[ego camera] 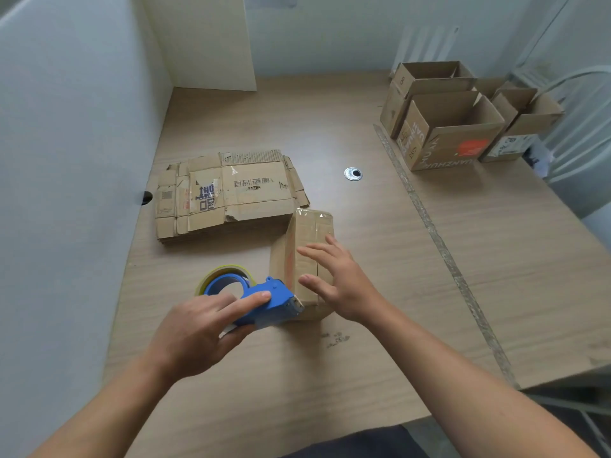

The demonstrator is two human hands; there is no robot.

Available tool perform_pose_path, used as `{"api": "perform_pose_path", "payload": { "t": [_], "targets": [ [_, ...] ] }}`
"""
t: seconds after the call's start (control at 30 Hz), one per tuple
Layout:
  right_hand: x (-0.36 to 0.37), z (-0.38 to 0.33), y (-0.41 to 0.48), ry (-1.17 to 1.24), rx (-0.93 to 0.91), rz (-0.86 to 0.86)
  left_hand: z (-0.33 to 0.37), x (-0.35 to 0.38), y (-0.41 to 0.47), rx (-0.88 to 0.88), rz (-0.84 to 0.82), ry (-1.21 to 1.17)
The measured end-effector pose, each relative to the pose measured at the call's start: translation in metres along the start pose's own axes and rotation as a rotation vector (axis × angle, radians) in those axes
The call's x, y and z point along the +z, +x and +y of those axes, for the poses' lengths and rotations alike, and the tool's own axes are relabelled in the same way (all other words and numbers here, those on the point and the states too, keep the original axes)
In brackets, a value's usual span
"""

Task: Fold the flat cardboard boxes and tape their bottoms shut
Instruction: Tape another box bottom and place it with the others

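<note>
Head view is showing the left hand gripping the blue tape gun at the box near the table's middle; the right hand is pressing flat, fingers open, keeping flaps closed.

Blue tape dispenser, brown cardboard box.

One tape dispenser, one taped box — one flat-box stack

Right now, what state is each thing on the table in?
box: folded, flaps closed, clear tape on top
tape dispenser: held at the box's near end
left hand: grips the tape dispenser
right hand: open, fingers straight over the box
flat cardboard stack: unfolded, lying flat
far boxes: upright, tops open
</note>
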State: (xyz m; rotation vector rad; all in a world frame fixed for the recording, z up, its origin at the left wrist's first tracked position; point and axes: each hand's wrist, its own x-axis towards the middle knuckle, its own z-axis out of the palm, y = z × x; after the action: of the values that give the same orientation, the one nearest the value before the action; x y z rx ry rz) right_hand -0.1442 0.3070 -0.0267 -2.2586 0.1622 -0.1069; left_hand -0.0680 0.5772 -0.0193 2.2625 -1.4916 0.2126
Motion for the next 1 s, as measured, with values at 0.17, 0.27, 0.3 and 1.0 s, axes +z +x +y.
{"api": "perform_pose_path", "payload": {
  "t": [0.17, 0.27, 0.3, 1.0],
  "targets": [
    [0.005, -0.002, -0.002, 0.106, 0.036, -0.075, 0.003, -0.003, 0.01, 0.058, -0.031, -0.027],
    [0.01, 0.002, -0.009, 0.149, 0.055, -0.002, 0.003, -0.004, 0.013, 0.048, -0.044, -0.029],
    [0.01, 0.003, -0.011, 0.161, 0.062, 0.009, 0.003, -0.004, 0.013, 0.041, -0.053, -0.035],
    [-0.014, 0.003, -0.04, 0.16, 0.255, 0.038, -0.001, -0.013, 0.053, -0.265, -0.475, -0.497]
  ]
}}
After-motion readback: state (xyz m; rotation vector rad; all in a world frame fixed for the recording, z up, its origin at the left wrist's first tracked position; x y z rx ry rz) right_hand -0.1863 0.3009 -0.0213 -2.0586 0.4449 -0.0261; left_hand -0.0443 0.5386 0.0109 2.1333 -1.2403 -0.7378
